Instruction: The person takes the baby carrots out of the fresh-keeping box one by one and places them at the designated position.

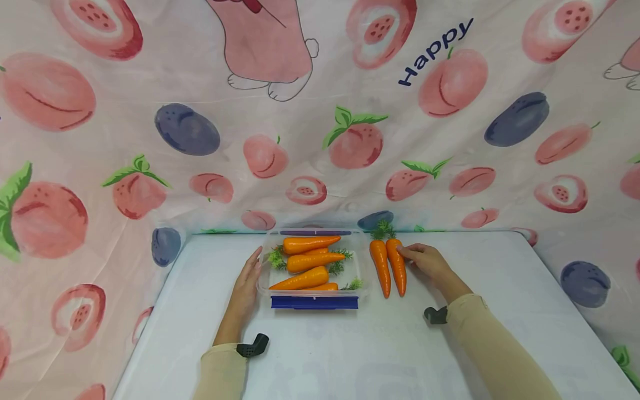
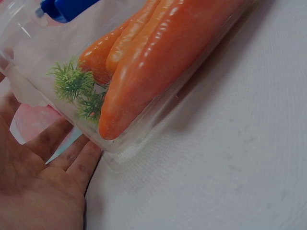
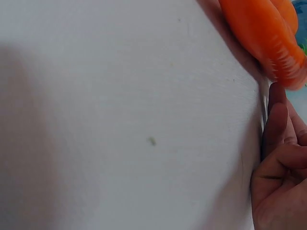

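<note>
A clear plastic box (image 1: 263, 288) with blue clips holds several orange carrots (image 1: 306, 278) with green feathery tops. My left hand (image 1: 246, 286) lies along the box's left wall, its fingers extended against the plastic; the left wrist view shows the palm (image 2: 43, 191) and the fingers behind the box's corner. To the right of the box, two more carrots lie side by side on the table, a left one (image 1: 380, 266) and a right one (image 1: 397, 266). My right hand (image 1: 427, 261) touches the upper end of the right carrot with its fingertips. In the right wrist view, fingers (image 3: 277, 120) meet that carrot's thick end (image 3: 283, 67).
The white table (image 1: 340, 355) ends at a back edge just behind the box and carrots. A fruit-print cloth (image 1: 300, 122) hangs beyond it. A blue clip flap (image 1: 314, 303) sticks out at the box's front, and another clip (image 1: 315, 233) is at its back.
</note>
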The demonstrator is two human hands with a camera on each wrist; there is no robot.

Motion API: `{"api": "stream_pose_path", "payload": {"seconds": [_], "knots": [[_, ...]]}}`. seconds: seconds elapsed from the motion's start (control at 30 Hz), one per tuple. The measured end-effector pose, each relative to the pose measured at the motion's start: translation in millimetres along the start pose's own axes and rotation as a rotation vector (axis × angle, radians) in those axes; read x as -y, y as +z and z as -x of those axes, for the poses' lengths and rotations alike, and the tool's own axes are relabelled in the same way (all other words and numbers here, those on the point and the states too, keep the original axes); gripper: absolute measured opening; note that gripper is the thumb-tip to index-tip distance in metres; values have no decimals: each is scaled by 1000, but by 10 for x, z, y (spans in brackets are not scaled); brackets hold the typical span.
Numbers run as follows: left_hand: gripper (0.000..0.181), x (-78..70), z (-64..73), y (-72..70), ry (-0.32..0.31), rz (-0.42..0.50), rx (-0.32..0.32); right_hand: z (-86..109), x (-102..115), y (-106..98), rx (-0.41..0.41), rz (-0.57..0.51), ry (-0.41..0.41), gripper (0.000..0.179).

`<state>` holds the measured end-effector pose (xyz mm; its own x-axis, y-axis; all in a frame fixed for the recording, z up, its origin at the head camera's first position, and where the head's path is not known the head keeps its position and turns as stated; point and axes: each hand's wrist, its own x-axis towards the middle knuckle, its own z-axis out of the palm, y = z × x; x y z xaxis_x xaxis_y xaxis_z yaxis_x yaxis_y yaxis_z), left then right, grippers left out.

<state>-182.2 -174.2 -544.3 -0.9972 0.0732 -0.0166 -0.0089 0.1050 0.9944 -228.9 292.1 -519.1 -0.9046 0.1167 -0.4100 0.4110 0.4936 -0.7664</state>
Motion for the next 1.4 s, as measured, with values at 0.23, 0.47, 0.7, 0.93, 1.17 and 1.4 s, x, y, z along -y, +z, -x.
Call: {"api": "stream_pose_path", "payload": {"seconds": [0.23,0.47,0.7,0.93,1.17,1.4], "knots": [[49,13,8,-1,-2,5,1,7,-19,-47,31,-61,-9,76],[51,15,-13,-19,7,-20,0,105,99,-108,27,-61,-24,74],[50,1,-6,-23,2,-25,4,188,264,-160,-23,-37,-85,74],[51,3,-10,-2,0,-5,10,262,418,-172,57,-44,-164,70],[51,49,-26,2,-12,-6,3,350,591,-161,187,-80,-255,67],[51,33,-25,-1,-26,-28,-4,389,786,-123,221,-10,-264,68]]}}
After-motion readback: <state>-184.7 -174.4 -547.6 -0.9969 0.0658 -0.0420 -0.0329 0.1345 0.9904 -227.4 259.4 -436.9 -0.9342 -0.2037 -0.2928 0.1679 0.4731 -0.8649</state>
